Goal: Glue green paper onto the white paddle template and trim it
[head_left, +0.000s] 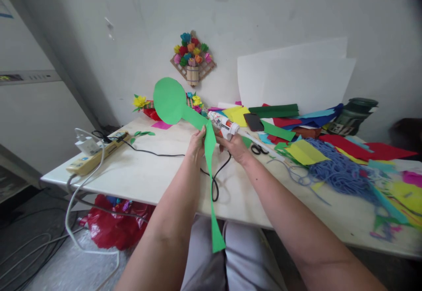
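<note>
My left hand (pixel 198 142) pinches a green paper piece (pixel 169 101), a round disc with a broad strip running from it. A narrow twisted green paper strip (pixel 214 220) hangs from the pinch past the table edge. In my right hand (pixel 234 147) is a white glue gun (pixel 224 124), its tip close to the strip beside my left fingers. Its grip is partly hidden by my hand, and a black cord (pixel 216 181) loops below. Whether the tip touches the paper, I cannot tell.
Right of my hands lie black scissors (pixel 259 149), a dark phone (pixel 253 122), blue yarn (pixel 339 168) and coloured paper sheets. A dark green bottle (pixel 351 117) stands behind them. At left, a power strip (pixel 99 154) carries plugs and cables. A paper-flower decoration (pixel 193 58) hangs on the wall.
</note>
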The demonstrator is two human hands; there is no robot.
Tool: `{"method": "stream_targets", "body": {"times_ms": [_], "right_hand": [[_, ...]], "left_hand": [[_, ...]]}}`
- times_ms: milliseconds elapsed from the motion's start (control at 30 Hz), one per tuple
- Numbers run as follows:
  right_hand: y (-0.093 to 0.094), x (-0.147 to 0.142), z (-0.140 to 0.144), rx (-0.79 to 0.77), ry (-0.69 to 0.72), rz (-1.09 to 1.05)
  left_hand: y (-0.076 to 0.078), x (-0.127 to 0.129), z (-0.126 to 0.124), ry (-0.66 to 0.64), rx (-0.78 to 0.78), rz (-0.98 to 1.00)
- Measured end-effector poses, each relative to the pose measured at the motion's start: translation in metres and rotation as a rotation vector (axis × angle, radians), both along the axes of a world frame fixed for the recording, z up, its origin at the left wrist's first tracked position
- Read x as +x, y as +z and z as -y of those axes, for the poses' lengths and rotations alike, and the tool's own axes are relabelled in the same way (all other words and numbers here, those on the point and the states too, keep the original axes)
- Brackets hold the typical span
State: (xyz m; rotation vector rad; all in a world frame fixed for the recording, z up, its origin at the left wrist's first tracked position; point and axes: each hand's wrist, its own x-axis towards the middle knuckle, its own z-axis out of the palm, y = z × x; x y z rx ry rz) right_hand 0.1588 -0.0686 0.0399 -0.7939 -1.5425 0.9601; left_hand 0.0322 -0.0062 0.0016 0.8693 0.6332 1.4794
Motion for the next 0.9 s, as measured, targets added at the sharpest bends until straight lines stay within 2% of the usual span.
{"method": "stream_targets", "body": {"times_ms": [100,367,767,900], "right_hand": [[0.0023,-0.0018,0.0018,-0.013,-0.033,-0.024],[0.0043,-0.0016,0.0025,-0.064,-0.141,-0.107],[0.0020,0.0023,0.0008,-0.060,-0.158,0.001],[0.0014,0.0008,0.0021,-0.053,-0.210,0.097]], "left_hand": [[-0.0016,-0.0001,-0.0035,-0.031,0.015,0.051],[0.0022,-0.0003,-0.0036,-0.009,-0.038,0.120],[0.0025,-0.0060,-0.0054,0.105,0.025,0.173],[0.0042,-0.0086,-0.0091,0.213,-0.005,0.164]]}}
